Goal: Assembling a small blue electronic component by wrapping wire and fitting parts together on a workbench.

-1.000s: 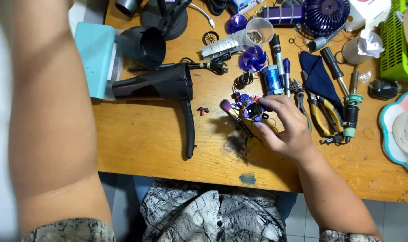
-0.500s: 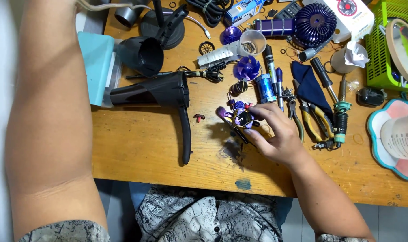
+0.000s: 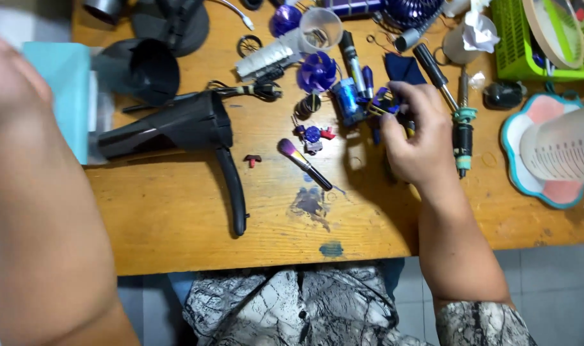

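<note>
My right hand (image 3: 415, 138) hovers over the wooden table (image 3: 176, 224), fingers pinched on a small purple part with yellow wires (image 3: 380, 106). It is just right of a blue cylinder (image 3: 348, 102) and a purple fan wheel (image 3: 316, 72). A purple-handled tool (image 3: 303, 163) and a small purple and red piece (image 3: 313, 136) lie left of the hand. The black hair dryer body (image 3: 170, 125) lies further left, its handle pointing toward me. My left hand (image 3: 10, 74) is blurred at the far left, raised close to the camera; what it holds is not visible.
A black cone nozzle (image 3: 138, 67) and a teal box (image 3: 64, 96) sit at the back left. A soldering iron (image 3: 462, 128), a green basket (image 3: 529, 48), a flower-shaped tray (image 3: 519, 166) and a translucent measuring cup (image 3: 561, 150) crowd the right. A clear cup (image 3: 321, 29) stands at the back.
My right hand has lifted off the cluster of purple parts and moved right and away from me with a small part. The purple-handled tool now lies uncovered.
</note>
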